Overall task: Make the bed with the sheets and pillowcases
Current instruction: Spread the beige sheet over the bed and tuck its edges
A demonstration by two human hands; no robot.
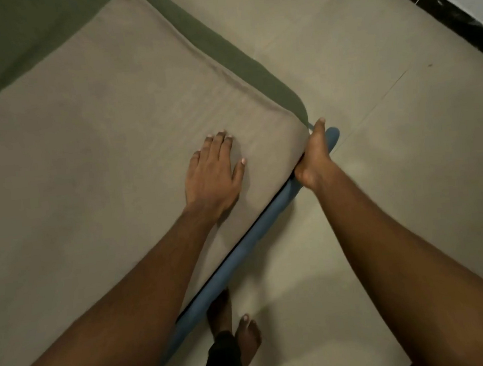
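Two hands meet the beige sheet (98, 168) at its right corner: left hand (211, 174) lies flat on it, fingers straight; right hand (313, 157) sits at its edge, fingers hidden, grip unclear.

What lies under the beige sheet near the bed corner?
A green layer shows past the beige sheet and a blue frame below its near edge. The rest is covered.

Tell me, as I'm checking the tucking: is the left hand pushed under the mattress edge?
No, the left hand lies flat on top of the beige sheet, fingers straight, short of the edge.
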